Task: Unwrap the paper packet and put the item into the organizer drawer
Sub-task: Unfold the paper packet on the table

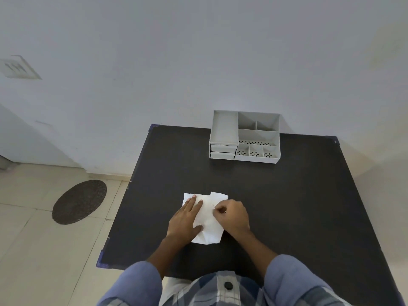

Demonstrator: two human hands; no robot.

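The left hand (185, 217) lies flat with fingers spread, pressing down the left part of the white paper packet (207, 219). The right hand (231, 214) is curled over the packet's right side, thumb and forefinger pinched together on a fold of the paper near its middle. The packet sits under and between both hands, partly opened, its long axis running away from the person and leaning slightly left, with two flap corners pointing to the far side. What it wraps cannot be seen. It rests on a dark table (287, 206). Well beyond the hands, at the table's far edge, stands the grey organizer (244, 138), its two small drawers (223, 151) on its left side facing the person. Behind it is a pale wall; left of the hands, tiled floor with a dark oval mat (79, 202).
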